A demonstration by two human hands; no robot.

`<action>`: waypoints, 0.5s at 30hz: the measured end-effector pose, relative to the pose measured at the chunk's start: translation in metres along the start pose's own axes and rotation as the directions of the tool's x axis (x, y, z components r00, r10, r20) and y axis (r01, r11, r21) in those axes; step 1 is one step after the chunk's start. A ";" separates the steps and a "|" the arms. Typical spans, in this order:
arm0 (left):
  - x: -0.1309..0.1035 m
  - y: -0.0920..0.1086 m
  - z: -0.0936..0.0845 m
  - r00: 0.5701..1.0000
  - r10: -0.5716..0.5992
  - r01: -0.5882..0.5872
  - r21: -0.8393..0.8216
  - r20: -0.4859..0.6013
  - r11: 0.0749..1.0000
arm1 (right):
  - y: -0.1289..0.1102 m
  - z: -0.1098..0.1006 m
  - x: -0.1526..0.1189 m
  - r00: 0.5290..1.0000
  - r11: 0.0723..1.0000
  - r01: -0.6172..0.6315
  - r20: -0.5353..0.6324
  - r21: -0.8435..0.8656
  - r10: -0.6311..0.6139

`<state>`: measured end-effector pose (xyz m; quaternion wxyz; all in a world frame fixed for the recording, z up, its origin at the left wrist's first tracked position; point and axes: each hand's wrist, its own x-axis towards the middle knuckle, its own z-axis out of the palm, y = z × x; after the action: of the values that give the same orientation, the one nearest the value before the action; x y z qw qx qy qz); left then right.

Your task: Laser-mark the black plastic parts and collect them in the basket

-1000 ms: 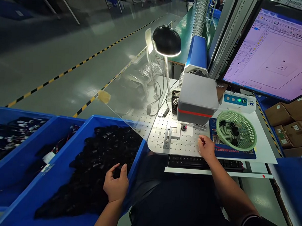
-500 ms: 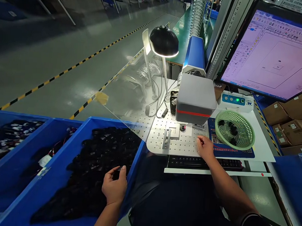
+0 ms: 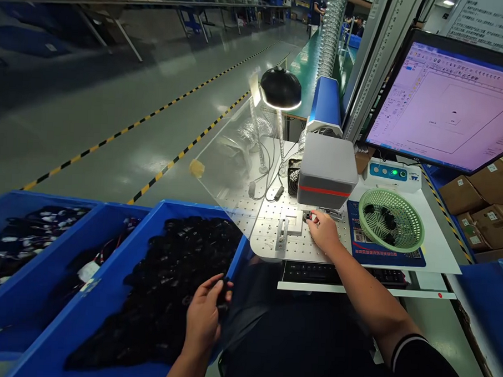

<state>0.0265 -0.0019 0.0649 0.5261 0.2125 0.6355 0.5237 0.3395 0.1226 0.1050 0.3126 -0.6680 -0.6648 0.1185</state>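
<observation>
My left hand (image 3: 205, 311) is at the right side of a blue bin (image 3: 159, 206), its fingers closed round a small black part (image 3: 224, 292). Many black parts (image 3: 182, 252) are heaped in that bin. My right hand (image 3: 322, 230) reaches over the perforated metal plate (image 3: 262, 233), thumb and fingertips pinched on a small dark round part (image 3: 307, 216) below the grey machine head (image 3: 328, 169). Left of it, a metal bracket (image 3: 281, 234) is fixed on the plate. A green basket (image 3: 412, 218) with several black parts stands to the right.
A lit black lamp (image 3: 281, 88) and a clear sheet (image 3: 223, 165) stand behind the plate. The monitor (image 3: 451, 103) hangs at the right, above a control box (image 3: 394, 173). A keyboard (image 3: 310, 271) lies at the front edge. More blue bins (image 3: 38, 198) are at the left.
My right hand has moved left and forward and taken hold of the small round part. My left hand has shifted right towards the bin's edge, where the black part in it now shows.
</observation>
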 end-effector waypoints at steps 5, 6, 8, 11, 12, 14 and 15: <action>-0.027 0.017 0.019 0.913 -0.199 0.268 -0.157 0.356 0.951 | -0.011 0.007 0.013 0.998 0.999 0.043 0.039 -0.001 -0.043; -0.030 0.018 0.021 0.887 -0.226 0.320 -0.182 0.403 0.930 | -0.010 0.006 0.012 0.999 0.999 0.040 0.037 0.000 -0.040; -0.034 0.017 0.024 0.835 -0.267 0.411 -0.223 0.481 0.884 | -0.006 -0.003 0.008 0.999 0.999 0.042 0.009 0.012 -0.042; -0.034 0.011 0.027 0.767 -0.289 0.501 -0.253 0.573 0.828 | 0.009 -0.033 0.000 0.991 0.997 0.043 -0.127 0.067 -0.034; -0.034 0.009 0.028 0.746 -0.281 0.517 -0.258 0.604 0.816 | 0.016 -0.047 -0.002 0.981 0.996 0.034 -0.195 0.082 -0.018; -0.035 0.008 0.031 0.710 -0.260 0.536 -0.262 0.655 0.803 | 0.029 -0.076 -0.006 0.937 0.998 -0.005 -0.348 0.061 0.026; -0.036 0.009 0.033 0.696 -0.256 0.543 -0.258 0.671 0.799 | 0.034 -0.090 -0.008 0.902 0.999 -0.031 -0.431 0.029 0.040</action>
<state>0.0663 -0.0132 0.0922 0.8377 0.0969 0.3292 0.4248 0.4180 0.0947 0.1529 0.4566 -0.6864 -0.5656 -0.0194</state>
